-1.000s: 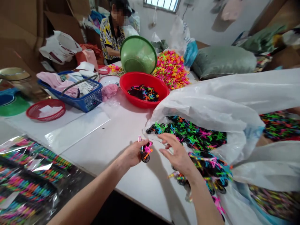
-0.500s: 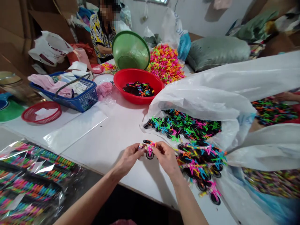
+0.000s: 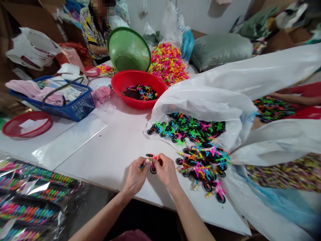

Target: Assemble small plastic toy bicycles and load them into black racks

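Both hands meet above the white table [image 3: 110,155] near its front edge. My left hand [image 3: 137,174] pinches a small pale, multicoloured piece [image 3: 147,162]. Closed on a small pink and orange toy part with black wheels [image 3: 153,169] is my right hand [image 3: 166,169]. The two pieces touch or nearly touch between the fingertips; the exact contact is hidden. To the right of my right hand lies a loose heap of colourful toy parts with black wheels [image 3: 200,167]. Behind it, more such parts spill from a white plastic bag [image 3: 200,97].
A red basin [image 3: 139,103] holds dark and bright parts, with a green colander [image 3: 129,50] behind. A blue basket [image 3: 75,110] and red tray [image 3: 27,130] stand left. Packed bags [image 3: 30,201] lie front left. A person [image 3: 96,33] sits behind; another's arm [image 3: 293,97] shows right.
The view has shifted, so the scene sits further left. My hands have come closer together, bringing the small pale piece up against the pink and orange toy part.
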